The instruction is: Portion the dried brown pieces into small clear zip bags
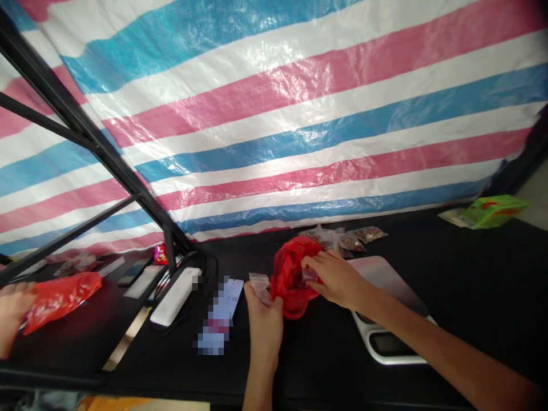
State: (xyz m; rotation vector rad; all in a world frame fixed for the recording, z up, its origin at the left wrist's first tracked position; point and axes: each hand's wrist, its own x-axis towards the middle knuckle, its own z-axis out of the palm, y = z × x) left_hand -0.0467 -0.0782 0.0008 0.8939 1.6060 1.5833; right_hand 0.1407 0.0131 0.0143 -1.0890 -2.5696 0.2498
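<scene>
Red plastic bag [291, 279], right hand [336, 278] inside

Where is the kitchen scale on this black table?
In the head view, the kitchen scale sits right of centre on the black table, beneath the person's right hand, just right of the red plastic bag.

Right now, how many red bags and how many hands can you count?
Red plastic bags: 2 (the middle red bag at the right hand, the far-left red bag at a co-worker's hand)
Hands: 3 (those two, plus the left hand holding a clear packet)
Total: 5
</scene>
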